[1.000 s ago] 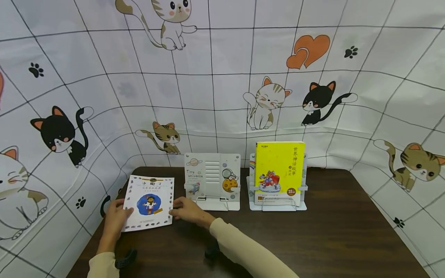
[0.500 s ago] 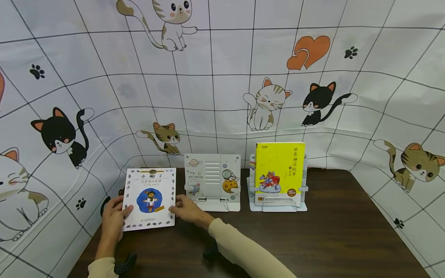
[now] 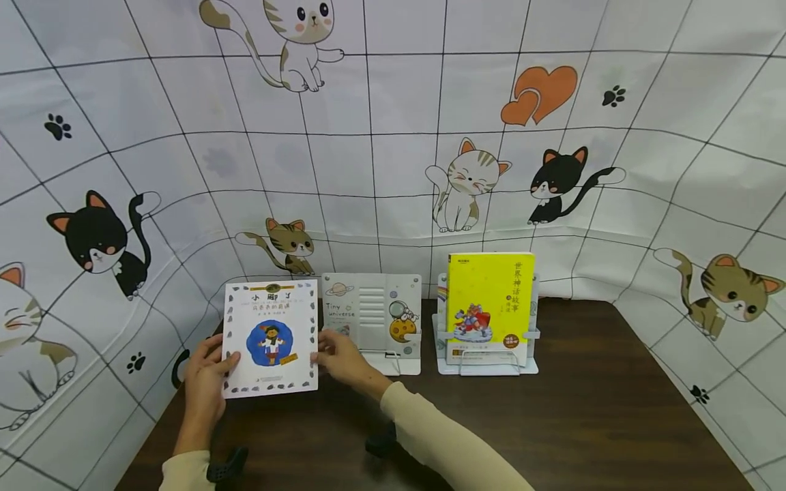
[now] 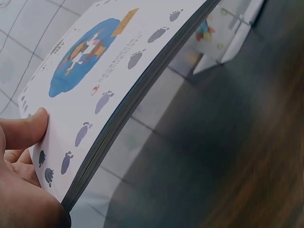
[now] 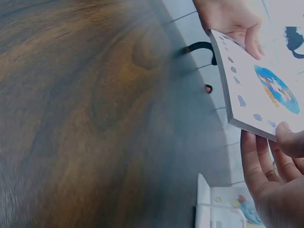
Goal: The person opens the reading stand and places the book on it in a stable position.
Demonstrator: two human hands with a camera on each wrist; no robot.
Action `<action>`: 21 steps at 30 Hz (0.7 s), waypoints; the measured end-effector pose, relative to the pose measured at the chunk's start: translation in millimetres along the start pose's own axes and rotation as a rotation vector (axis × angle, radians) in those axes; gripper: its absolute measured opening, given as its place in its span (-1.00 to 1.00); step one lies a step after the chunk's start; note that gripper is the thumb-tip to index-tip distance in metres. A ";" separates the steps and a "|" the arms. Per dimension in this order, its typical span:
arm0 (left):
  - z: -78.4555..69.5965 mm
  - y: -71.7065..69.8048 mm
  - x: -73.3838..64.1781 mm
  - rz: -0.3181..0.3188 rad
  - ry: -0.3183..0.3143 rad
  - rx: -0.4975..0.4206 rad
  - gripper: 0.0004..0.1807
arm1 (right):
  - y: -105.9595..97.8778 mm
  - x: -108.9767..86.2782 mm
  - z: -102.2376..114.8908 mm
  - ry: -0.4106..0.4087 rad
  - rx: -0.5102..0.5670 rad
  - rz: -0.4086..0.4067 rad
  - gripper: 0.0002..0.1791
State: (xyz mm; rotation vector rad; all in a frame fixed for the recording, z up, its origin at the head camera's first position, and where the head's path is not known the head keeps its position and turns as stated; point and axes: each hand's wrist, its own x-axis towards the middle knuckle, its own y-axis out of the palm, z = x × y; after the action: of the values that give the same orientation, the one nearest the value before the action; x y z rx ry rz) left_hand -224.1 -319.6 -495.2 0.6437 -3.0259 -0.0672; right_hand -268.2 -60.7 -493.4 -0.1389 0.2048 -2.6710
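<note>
A white picture book [image 3: 271, 379] with a blue round picture and a footprint border is held up, its cover toward the head camera. My left hand [image 3: 205, 375] grips its left edge, thumb on the cover and fingers behind, as the left wrist view shows with the book's page edges [image 4: 124, 110]. On the right edge my right hand [image 3: 344, 358] pinches the book, thumb in front; in the right wrist view its fingers [image 5: 254, 154] lie beneath. Just right of the book stands a white "Tiny universe" book stand [image 3: 372, 310], partly covered by the book and right hand.
Farther right, a yellow book [image 3: 490, 293] leans upright on a second book stand [image 3: 441, 365]. Both stands are near the back edge of the dark wooden table [image 3: 589, 409]. A white gridded cloth [image 3: 405, 164] with cat drawings hangs behind and at the sides.
The picture book has risen off the table and tipped more upright, shifting slightly right toward the empty stand. Both hands have moved up with it, keeping their hold.
</note>
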 end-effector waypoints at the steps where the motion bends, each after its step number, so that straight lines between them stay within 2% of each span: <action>1: -1.6 2.2 -0.4 0.007 0.004 -0.014 -0.53 | -2.0 -0.2 0.6 -0.007 -0.001 -0.004 -0.67; 8: -7.2 28.1 -1.0 -0.019 0.043 -0.028 -0.62 | -25.3 -8.3 5.6 -0.073 0.013 -0.030 -0.66; 12: -8.4 46.5 -0.3 -0.032 0.072 -0.022 -0.61 | -41.6 -11.2 6.2 -0.103 -0.022 -0.050 -0.68; 17: -12.1 69.1 -0.9 -0.014 0.112 -0.073 -0.60 | -61.3 -14.6 8.4 -0.122 -0.028 -0.083 -0.69; 21: -16.2 88.2 -1.3 0.020 0.168 -0.090 -0.59 | -78.2 -18.5 11.5 -0.126 -0.032 -0.124 -0.69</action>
State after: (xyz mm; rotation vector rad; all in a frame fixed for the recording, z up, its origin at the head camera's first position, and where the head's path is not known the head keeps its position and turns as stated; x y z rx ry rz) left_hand -257.8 -239.1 -474.5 0.5808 -2.8492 -0.1403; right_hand -284.2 15.3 -470.2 -0.3388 0.2049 -2.7711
